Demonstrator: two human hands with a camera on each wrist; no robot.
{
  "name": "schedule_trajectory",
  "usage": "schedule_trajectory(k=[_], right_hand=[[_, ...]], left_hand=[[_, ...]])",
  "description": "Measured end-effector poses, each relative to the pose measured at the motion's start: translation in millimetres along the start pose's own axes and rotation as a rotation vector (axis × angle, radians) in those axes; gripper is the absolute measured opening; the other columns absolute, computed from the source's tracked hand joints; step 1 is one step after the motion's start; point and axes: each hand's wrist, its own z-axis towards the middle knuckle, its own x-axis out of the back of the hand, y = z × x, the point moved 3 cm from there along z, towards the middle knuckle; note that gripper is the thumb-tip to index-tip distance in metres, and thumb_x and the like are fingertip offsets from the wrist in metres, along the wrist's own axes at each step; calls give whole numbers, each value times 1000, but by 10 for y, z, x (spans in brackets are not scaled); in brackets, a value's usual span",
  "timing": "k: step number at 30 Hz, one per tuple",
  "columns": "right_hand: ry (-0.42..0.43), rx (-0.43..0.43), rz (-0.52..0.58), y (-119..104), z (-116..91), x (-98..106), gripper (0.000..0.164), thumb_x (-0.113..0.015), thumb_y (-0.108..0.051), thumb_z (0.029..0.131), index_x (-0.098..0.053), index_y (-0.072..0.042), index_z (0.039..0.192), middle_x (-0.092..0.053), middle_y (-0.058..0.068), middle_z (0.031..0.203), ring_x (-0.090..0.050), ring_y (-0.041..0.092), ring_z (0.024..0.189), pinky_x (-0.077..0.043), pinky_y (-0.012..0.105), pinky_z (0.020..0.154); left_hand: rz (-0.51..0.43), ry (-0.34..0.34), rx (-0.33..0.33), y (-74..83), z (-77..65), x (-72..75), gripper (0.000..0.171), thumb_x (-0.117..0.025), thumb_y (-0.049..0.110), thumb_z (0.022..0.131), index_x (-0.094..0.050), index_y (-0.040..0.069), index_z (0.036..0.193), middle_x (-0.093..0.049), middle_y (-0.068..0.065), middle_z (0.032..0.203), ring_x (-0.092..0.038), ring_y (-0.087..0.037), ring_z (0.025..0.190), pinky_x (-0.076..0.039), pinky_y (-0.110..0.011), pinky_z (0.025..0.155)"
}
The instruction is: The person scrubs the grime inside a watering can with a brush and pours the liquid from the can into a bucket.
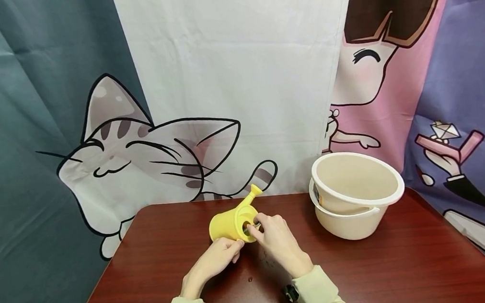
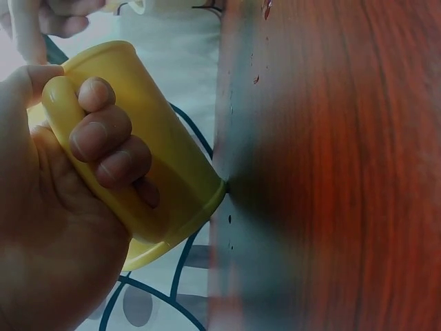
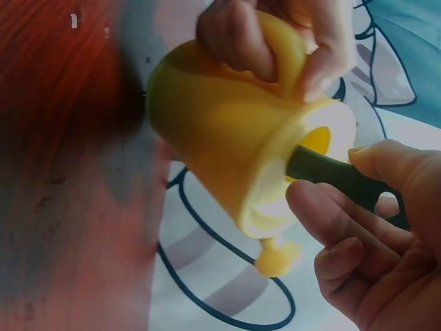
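Observation:
A yellow watering can [image 1: 224,226] is held tilted over the table, its spout pointing up and away and its open top turned toward the right hand. My left hand [image 1: 217,260] grips the can's handle [image 2: 65,124], with fingers curled through the loop. In the right wrist view, my right hand [image 3: 375,227] pinches a dark green handle [image 3: 331,172] with a hole near its end, between thumb and fingers. The far part of that tool goes through the can's opening and is hidden inside. The can's base edge comes right to the tabletop in the left wrist view.
Two cream plastic basins [image 1: 352,219], one set inside the other, stand at the table's back right. Small wet drops [image 1: 250,280] dot the reddish-brown table [image 1: 149,275]. A cartoon-printed cloth [image 1: 236,75] hangs behind the table's far edge.

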Motion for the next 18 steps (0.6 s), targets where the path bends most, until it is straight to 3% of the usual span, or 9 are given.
schedule_trajectory(k=[8,18], right_hand=[[-37,-9,-4,57,-38,-87,14,-75,-22,86,-66,-14,80,-52,-9,58,-53,12,55,-43,27,53],[11,11,-24,-7,6,35,20,-75,-20,84,-60,-17,70,-47,-11,55,-49,11,51,-39,24,49]], left_hand=[[8,-2,-23,4,8,-22,54,-44,39,103,-54,13,57,-45,8,52,-36,-5,49,-32,-23,50],[-4,-4,-2,12,-4,15,54,-43,40,103,-54,14,57,-48,-2,54,-37,-6,50,-33,-23,51]])
